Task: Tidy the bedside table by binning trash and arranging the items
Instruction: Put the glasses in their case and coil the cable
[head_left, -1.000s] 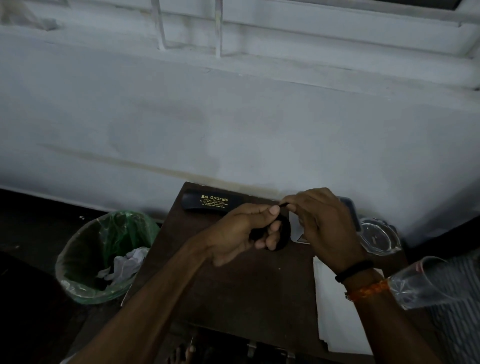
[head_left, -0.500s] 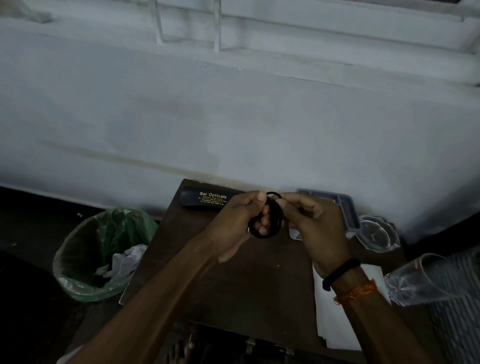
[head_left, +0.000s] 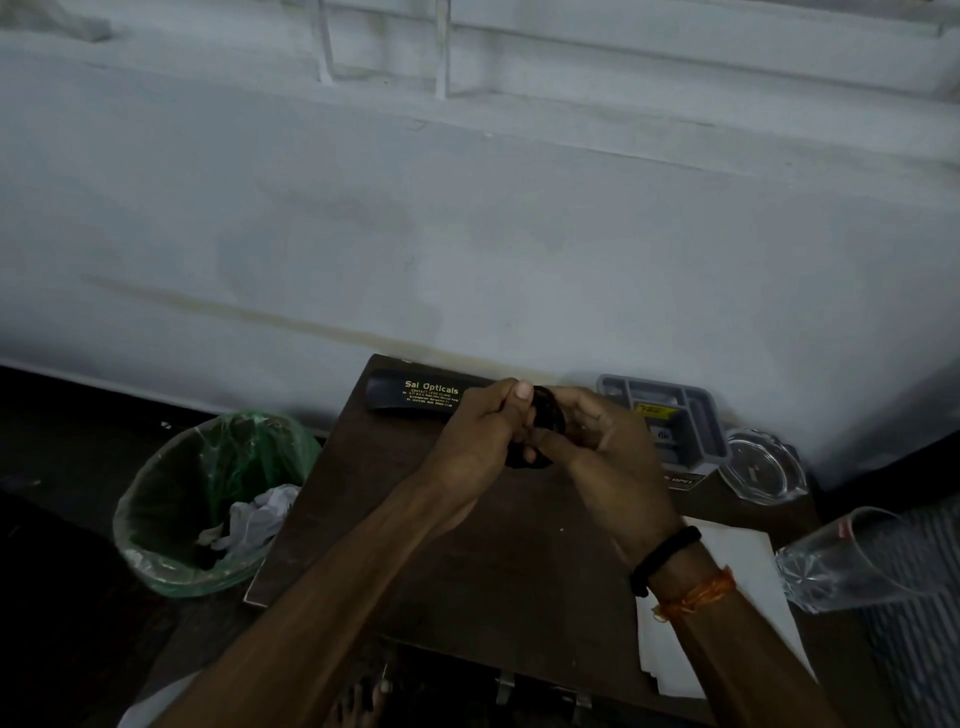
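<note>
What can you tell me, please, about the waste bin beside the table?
The bin is round and open-topped, lined with a translucent green plastic bag folded over its rim. It stands upright on the dark floor, close against the left edge of the table; whether they touch is unclear. Inside lies crumpled white paper with some darker scraps. Neither hand touches it.

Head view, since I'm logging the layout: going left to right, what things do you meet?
Bin → spectacle case → hands holding a black coil → grey tray → glass ashtray → drinking glass.
</note>
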